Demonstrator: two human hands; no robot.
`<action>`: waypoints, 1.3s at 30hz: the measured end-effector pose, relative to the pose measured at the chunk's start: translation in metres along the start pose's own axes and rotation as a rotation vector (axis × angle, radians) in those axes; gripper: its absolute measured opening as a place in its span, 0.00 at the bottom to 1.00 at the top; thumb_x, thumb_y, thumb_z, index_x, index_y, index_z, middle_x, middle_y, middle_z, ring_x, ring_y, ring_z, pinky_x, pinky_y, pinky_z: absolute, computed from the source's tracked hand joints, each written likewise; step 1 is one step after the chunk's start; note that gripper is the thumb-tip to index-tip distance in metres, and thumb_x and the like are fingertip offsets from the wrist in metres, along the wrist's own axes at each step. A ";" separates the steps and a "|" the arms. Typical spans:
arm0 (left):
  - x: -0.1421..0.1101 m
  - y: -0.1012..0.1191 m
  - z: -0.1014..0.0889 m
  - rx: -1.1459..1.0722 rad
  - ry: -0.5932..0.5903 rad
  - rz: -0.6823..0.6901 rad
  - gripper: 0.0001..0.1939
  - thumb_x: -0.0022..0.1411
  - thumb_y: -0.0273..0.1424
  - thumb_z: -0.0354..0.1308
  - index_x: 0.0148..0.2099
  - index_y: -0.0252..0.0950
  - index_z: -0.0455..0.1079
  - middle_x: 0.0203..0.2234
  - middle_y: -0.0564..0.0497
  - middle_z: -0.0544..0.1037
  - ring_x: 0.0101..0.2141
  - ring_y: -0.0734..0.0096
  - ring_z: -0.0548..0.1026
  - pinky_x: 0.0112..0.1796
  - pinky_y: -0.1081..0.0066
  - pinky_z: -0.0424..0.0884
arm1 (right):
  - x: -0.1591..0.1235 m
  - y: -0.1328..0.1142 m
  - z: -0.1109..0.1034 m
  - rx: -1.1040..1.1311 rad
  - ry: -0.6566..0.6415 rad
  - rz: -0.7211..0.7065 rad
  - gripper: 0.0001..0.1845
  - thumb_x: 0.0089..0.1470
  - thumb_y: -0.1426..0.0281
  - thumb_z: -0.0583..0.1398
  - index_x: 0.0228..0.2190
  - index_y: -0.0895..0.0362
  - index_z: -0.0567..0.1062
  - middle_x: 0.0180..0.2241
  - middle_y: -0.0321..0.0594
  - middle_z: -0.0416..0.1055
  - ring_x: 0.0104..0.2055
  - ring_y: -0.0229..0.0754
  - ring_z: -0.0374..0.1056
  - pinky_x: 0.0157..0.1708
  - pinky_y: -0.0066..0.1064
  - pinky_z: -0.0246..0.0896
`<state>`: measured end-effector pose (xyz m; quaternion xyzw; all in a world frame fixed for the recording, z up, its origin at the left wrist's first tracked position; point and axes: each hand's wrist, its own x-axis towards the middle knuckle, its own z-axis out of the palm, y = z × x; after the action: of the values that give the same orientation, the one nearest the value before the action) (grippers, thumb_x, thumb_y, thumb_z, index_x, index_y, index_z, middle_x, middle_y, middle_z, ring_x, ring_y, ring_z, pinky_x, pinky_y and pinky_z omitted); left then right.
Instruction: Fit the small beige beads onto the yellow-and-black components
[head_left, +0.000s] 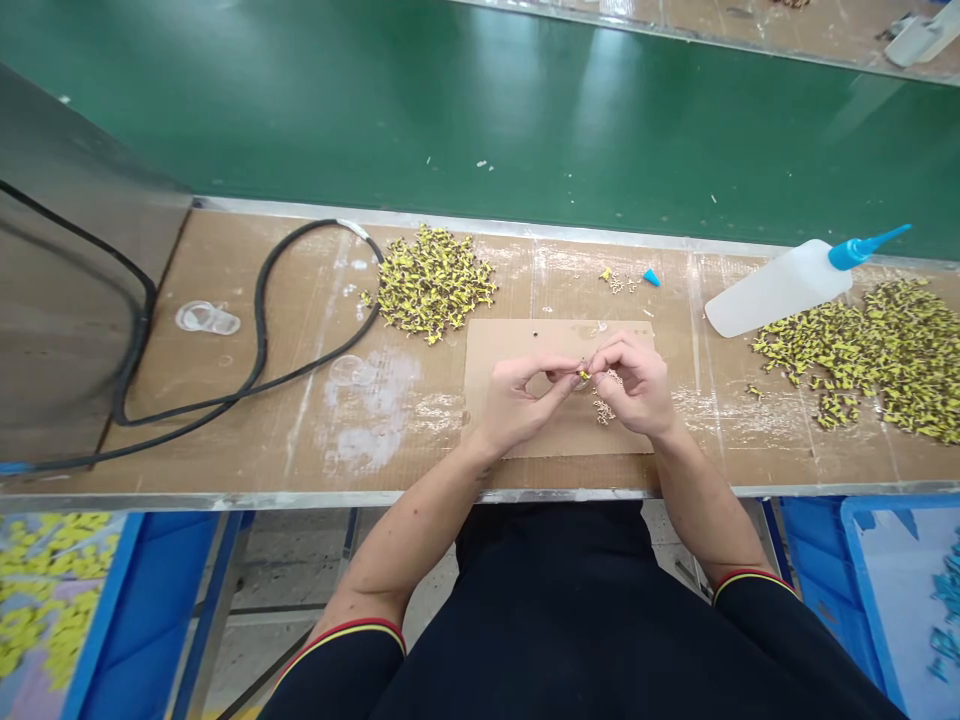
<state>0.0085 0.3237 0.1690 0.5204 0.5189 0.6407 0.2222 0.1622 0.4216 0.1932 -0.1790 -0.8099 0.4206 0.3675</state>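
Note:
Over a flat cardboard sheet (487, 400), my left hand (525, 395) pinches a tiny yellow piece (583, 375) between thumb and fingertips. My right hand (634, 380) meets it there, its thumb and forefinger pressed together at the same spot. Whatever the right fingertips grip is too small and covered to make out. Small beige pieces (604, 411) lie loose on the sheet below the right fingers. Part of a clear round item shows beneath the fingertips.
Heaps of yellow-and-dark pieces lie left (435, 285) and right (892, 355). A white squeeze bottle (780, 288) leans on the right heap. A blue cap (651, 278), black cable (261, 320), and green surface (450, 120) lie beyond. Blue bins (161, 600) stand below the table edge.

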 end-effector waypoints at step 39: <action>-0.005 0.000 -0.001 0.020 0.005 0.005 0.16 0.64 0.31 0.67 0.53 0.39 0.72 0.33 0.52 0.86 0.36 0.70 0.85 0.47 0.67 0.79 | 0.001 -0.001 0.004 -0.003 0.019 0.020 0.05 0.57 0.73 0.63 0.29 0.54 0.77 0.28 0.36 0.73 0.28 0.38 0.68 0.27 0.31 0.66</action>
<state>0.0093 0.3194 0.1672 0.5225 0.5246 0.6372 0.2140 0.1590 0.4194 0.1931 -0.1917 -0.8051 0.4215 0.3706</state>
